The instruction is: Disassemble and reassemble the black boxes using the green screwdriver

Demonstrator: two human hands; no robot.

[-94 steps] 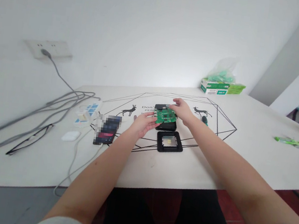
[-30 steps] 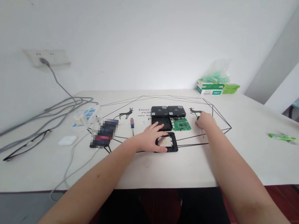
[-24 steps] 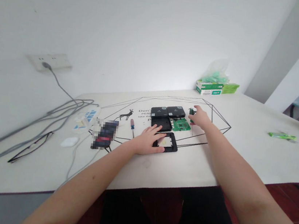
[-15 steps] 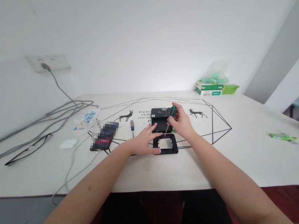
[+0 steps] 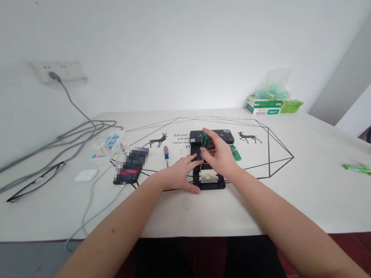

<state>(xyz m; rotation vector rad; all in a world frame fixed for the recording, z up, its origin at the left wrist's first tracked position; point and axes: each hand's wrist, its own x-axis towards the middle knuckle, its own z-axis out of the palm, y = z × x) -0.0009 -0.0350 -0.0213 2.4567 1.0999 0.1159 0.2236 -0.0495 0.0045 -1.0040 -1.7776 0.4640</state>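
Note:
My right hand (image 5: 219, 155) is closed around the green handle of a screwdriver (image 5: 205, 141), held nearly upright with its thin shaft pointing down. The tip meets the upper left part of a black plastic housing (image 5: 215, 187); the exact contact is hidden. A silvery plate (image 5: 208, 176) with a yellowish patch lies inside the housing. Across the housing's left side rests my left hand (image 5: 181, 174), fingers spread, thumb by the lower left corner. Just behind are dark flat boxes (image 5: 211, 135), and a green circuit board (image 5: 236, 153) shows beyond my right hand.
A second screwdriver (image 5: 166, 153) lies left of my left hand, near a phone (image 5: 132, 166) with a blurred screen. Further left are a white case (image 5: 86, 175), glasses (image 5: 36, 183) and grey cables (image 5: 78, 143). Green boxes (image 5: 264, 106) stand against the wall. A green packet (image 5: 361, 169) lies right.
My right hand has moved slightly left with the screwdriver, from the housing's upper edge toward its upper left part. More of the circuit board now shows. My left hand stays on the housing.

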